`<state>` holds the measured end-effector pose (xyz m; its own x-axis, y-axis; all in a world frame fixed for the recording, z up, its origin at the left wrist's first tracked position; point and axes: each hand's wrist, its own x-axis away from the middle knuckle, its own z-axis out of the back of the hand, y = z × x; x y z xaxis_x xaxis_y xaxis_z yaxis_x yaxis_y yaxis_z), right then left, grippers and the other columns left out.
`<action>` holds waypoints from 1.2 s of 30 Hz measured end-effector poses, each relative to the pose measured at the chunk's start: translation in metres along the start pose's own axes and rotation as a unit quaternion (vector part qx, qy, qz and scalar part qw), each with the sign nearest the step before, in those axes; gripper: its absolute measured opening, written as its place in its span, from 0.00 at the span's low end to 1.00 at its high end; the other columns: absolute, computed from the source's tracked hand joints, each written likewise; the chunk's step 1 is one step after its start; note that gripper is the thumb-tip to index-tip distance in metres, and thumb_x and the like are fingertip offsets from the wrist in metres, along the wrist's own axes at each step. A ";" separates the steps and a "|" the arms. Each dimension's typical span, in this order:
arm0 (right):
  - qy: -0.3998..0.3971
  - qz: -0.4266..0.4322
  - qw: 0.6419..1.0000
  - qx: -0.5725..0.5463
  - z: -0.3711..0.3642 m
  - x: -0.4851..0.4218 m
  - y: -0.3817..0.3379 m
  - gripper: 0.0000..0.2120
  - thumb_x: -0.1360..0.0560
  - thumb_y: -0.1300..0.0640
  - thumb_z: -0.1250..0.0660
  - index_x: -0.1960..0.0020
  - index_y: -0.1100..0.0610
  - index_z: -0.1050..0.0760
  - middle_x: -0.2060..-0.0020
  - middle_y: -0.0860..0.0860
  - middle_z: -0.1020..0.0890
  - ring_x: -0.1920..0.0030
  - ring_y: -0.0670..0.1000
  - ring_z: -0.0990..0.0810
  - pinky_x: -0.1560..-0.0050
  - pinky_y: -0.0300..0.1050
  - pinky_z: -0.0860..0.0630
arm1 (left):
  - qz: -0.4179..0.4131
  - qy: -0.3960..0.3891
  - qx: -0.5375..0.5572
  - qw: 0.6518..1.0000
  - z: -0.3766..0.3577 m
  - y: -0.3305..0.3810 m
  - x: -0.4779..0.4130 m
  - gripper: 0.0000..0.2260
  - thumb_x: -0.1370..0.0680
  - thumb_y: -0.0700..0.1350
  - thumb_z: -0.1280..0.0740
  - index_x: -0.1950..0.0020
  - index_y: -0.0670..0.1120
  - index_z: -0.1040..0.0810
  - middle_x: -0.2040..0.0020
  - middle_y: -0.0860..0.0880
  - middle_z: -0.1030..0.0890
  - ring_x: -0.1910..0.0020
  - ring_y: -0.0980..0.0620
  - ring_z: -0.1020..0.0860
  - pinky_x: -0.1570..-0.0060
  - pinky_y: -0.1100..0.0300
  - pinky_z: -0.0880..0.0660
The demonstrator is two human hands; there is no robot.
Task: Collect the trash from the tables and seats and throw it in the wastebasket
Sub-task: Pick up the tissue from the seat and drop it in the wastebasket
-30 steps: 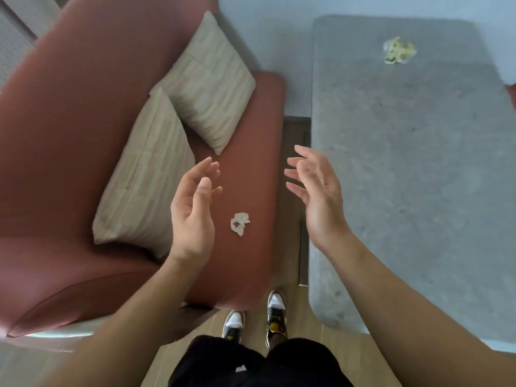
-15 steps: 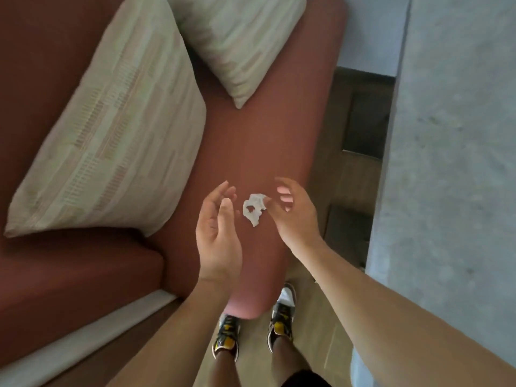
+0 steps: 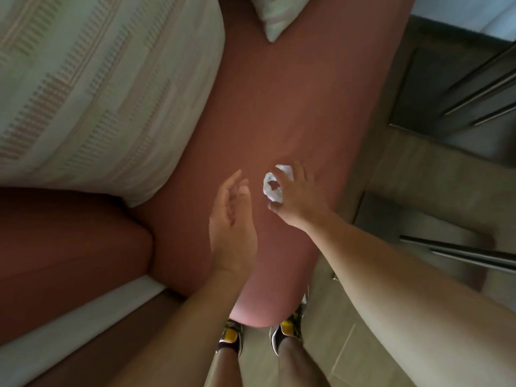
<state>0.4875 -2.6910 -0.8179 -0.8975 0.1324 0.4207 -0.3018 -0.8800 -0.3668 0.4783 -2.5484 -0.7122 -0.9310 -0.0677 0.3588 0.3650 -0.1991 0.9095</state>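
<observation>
Item 1. Crumpled white paper [image 3: 273,186]: one small wad of trash with a hole through its middle. It is on or just above the sofa seat [image 3: 279,93], near the seat's front edge; whether it touches the upholstery cannot be told.

Item 2. Right hand [image 3: 297,196]: reaches in from 4 o'clock, back of the hand upward. Its grip is closed on the paper, pinching the wad at its right-hand side.

Item 3. Left hand [image 3: 231,222]: just beside the paper at its 8 o'clock, apart from it. The grip is open and holds nothing, and the palm faces the right hand.

Item 4. Sofa seat: red-brown upholstery with a rounded front end at 6 o'clock.

Item 5. Large striped cushion [image 3: 97,79]: pale, lying on the seat at 10 o'clock of the paper, well apart.

Item 6. Second cushion [image 3: 275,18]: one pale corner only, at 12 o'clock, cut by the top edge.

Item 7. Sofa arm [image 3: 69,247]: red-brown, at 9 o'clock, with a white base strip [image 3: 83,317] beneath.

Item 8. Shoes [image 3: 231,335]: a pair, dark with yellow, at 6 o'clock, toes against the seat front, on a pale floor [image 3: 349,331].

Item 9. Metal bars [image 3: 460,251]: at 4 o'clock, blurred.
</observation>
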 end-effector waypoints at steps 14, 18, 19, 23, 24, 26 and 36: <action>-0.030 -0.067 0.984 -0.161 0.010 0.025 -0.023 0.12 0.21 0.68 0.40 0.42 0.56 0.26 0.45 0.54 0.22 0.48 0.58 0.20 0.53 0.50 0.22 | 0.010 0.000 0.018 1.000 0.022 0.028 0.015 0.22 0.22 0.64 0.38 0.31 0.57 0.23 0.36 0.55 0.17 0.34 0.59 0.20 0.29 0.46 0.25; -0.043 -0.177 0.877 -0.444 0.053 0.044 -0.056 0.14 0.19 0.68 0.41 0.46 0.51 0.24 0.59 0.50 0.26 0.66 0.52 0.25 0.71 0.40 0.25 | 0.000 -0.008 0.034 0.999 0.033 0.065 0.035 0.19 0.20 0.59 0.39 0.31 0.58 0.24 0.35 0.56 0.18 0.34 0.60 0.21 0.28 0.46 0.25; -0.032 -0.197 0.846 -0.494 0.066 0.051 -0.067 0.14 0.19 0.68 0.42 0.48 0.52 0.23 0.61 0.51 0.26 0.66 0.53 0.26 0.72 0.39 0.27 | -0.002 -0.008 0.040 0.999 0.038 0.076 0.041 0.19 0.20 0.59 0.39 0.30 0.59 0.24 0.35 0.56 0.18 0.33 0.60 0.21 0.28 0.47 0.26; 0.001 -0.236 0.705 -0.669 0.132 0.087 -0.111 0.12 0.19 0.69 0.39 0.53 0.57 0.20 0.66 0.53 0.25 0.68 0.53 0.25 0.69 0.43 0.25 | -0.024 -0.003 0.058 0.998 0.061 0.121 0.066 0.20 0.21 0.62 0.40 0.30 0.60 0.24 0.37 0.59 0.17 0.33 0.62 0.21 0.27 0.46 0.26; -0.003 -0.238 0.669 -0.704 0.153 0.099 -0.123 0.11 0.19 0.68 0.38 0.53 0.57 0.20 0.67 0.53 0.25 0.68 0.53 0.24 0.66 0.44 0.24 | -0.034 0.001 0.062 0.998 0.070 0.135 0.074 0.21 0.21 0.63 0.40 0.31 0.60 0.24 0.38 0.60 0.17 0.33 0.62 0.21 0.28 0.46 0.25; -0.018 -0.235 0.616 -0.752 0.193 0.124 -0.148 0.08 0.19 0.65 0.35 0.53 0.56 0.20 0.68 0.53 0.24 0.67 0.53 0.23 0.63 0.45 0.24 | -0.054 0.011 0.076 0.996 0.086 0.162 0.091 0.21 0.22 0.63 0.40 0.31 0.60 0.23 0.38 0.61 0.17 0.33 0.61 0.21 0.29 0.44 0.25; -0.067 -0.059 0.582 -0.808 0.339 0.249 -0.308 0.07 0.17 0.53 0.35 0.50 0.56 0.23 0.62 0.52 0.22 0.62 0.51 0.22 0.65 0.44 0.27 | -0.183 0.057 0.164 0.968 0.197 0.289 0.181 0.18 0.16 0.53 0.42 0.29 0.51 0.23 0.35 0.56 0.17 0.32 0.59 0.21 0.29 0.51 0.25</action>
<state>0.4655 -2.5417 -0.3189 -0.8389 0.0164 0.5440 -0.3646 0.7253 -0.5840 0.4166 -2.4260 -0.3433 -0.9866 -0.1630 -0.0092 -0.0239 0.0885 0.9958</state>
